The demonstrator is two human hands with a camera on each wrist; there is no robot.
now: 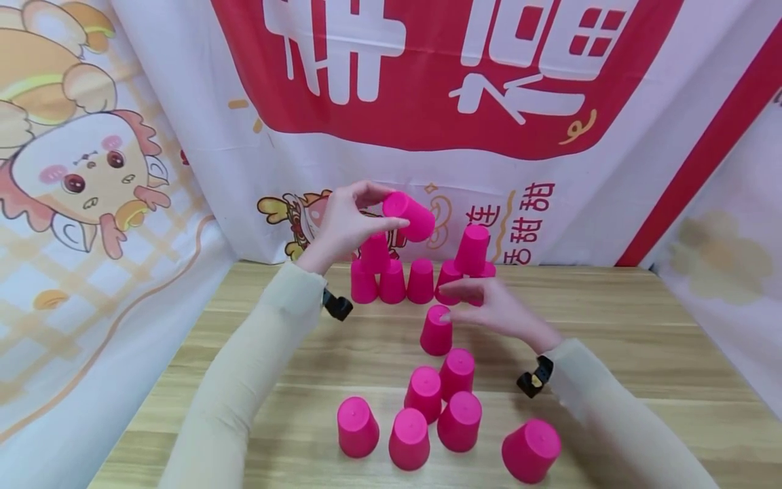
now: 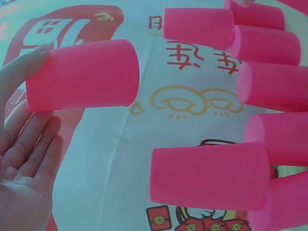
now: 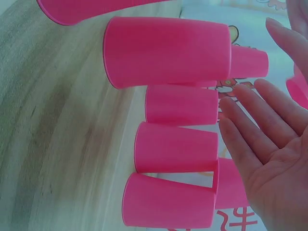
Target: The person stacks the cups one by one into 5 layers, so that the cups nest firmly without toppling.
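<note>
My left hand (image 1: pixel 351 221) pinches a pink cup (image 1: pixel 418 219) near its closed end, thumb on one side and fingers on the other. The cup is tilted in the air above the back row; its wide end points away from the palm in the left wrist view. My right hand (image 1: pixel 497 309) has fingers fairly straight, close to the closed top of an upside-down pink cup (image 1: pixel 436 334) that stands in front of the row. Behind it several upside-down cups (image 1: pixel 420 282) form a row. One cup (image 1: pixel 374 254) sits on the row's left part, another (image 1: pixel 472 250) on its right.
Several more upside-down pink cups (image 1: pixel 409 440) stand loosely grouped on the near part of the wooden table (image 1: pixel 287 407). One cup (image 1: pixel 530 451) is apart at the near right, by my right sleeve. A printed cloth (image 1: pixel 391 163) hangs close behind the row.
</note>
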